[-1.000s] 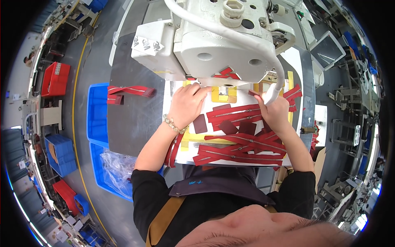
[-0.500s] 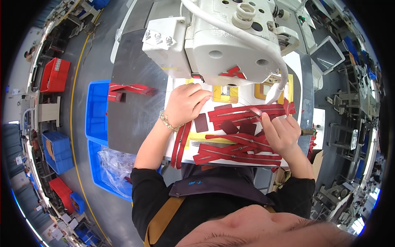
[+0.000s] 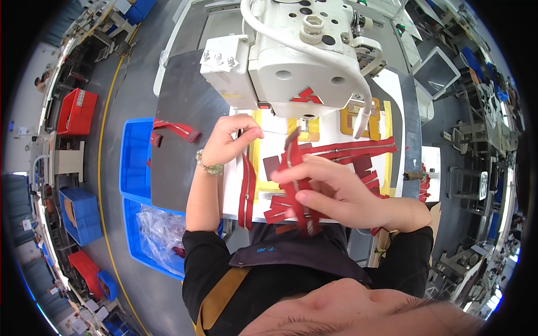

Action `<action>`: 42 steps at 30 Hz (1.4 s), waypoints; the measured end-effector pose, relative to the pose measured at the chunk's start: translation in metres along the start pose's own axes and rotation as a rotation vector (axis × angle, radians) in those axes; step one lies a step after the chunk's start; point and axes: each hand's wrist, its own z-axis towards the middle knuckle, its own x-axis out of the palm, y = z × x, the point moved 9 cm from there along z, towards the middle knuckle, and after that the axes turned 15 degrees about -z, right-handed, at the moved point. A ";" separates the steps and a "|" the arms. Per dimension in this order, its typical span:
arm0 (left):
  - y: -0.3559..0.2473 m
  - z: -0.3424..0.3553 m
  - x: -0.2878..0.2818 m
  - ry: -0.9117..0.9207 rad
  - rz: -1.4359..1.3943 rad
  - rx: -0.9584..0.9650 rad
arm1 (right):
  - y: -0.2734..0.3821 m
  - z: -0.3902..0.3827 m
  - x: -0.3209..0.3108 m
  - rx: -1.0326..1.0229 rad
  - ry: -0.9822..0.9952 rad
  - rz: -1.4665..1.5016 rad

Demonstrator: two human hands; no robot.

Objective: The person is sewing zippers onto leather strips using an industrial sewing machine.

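My left hand (image 3: pixel 228 143) is closed, thumb and forefinger together. From it a red zipper (image 3: pixel 246 193) hangs over the table's front edge; its upper end is hidden by the fingers. My right hand (image 3: pixel 342 193) grips a second red zipper (image 3: pixel 297 185), raised and tilted over the front edge, slightly blurred. Behind and under that hand lie more red zippers (image 3: pixel 361 148) and dark red fabric pieces (image 3: pixel 272 164) on a white sheet with yellow tape. Whether the small snips are still in my right hand is hidden.
A white sewing machine head (image 3: pixel 305 73) stands over the far side, yellow frames (image 3: pixel 361 120) beneath it. Blue bins (image 3: pixel 136 159) adjoin the table's left edge, one with clear plastic bags (image 3: pixel 159 227). Red strips (image 3: pixel 182 130) lie at the table's left.
My left hand has moved left, its zipper with it. My right hand has come left and nearer to me and now holds a raised zipper. The snips seen in it earlier no longer show.
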 end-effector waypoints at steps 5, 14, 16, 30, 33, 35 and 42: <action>0.022 -0.005 -0.013 -0.007 0.030 -0.274 | -0.003 0.003 0.067 -0.063 0.249 0.556; 0.067 -0.028 -0.016 0.215 0.121 -0.650 | -0.087 0.022 0.144 -0.093 0.266 0.967; 0.068 -0.029 -0.006 0.369 0.296 -0.628 | -0.100 0.020 0.150 -0.088 0.263 0.833; 0.068 -0.031 0.017 0.418 0.058 -0.606 | -0.118 0.024 0.155 -0.040 0.296 0.360; 0.064 -0.029 0.007 0.339 0.033 -0.582 | -0.115 0.018 0.151 -0.071 0.308 0.293; 0.070 -0.029 0.006 0.370 0.162 -0.662 | -0.122 0.013 0.152 -0.056 0.356 0.178; 0.078 -0.032 -0.014 0.213 0.221 -0.680 | -0.115 0.005 0.143 -0.096 0.315 0.093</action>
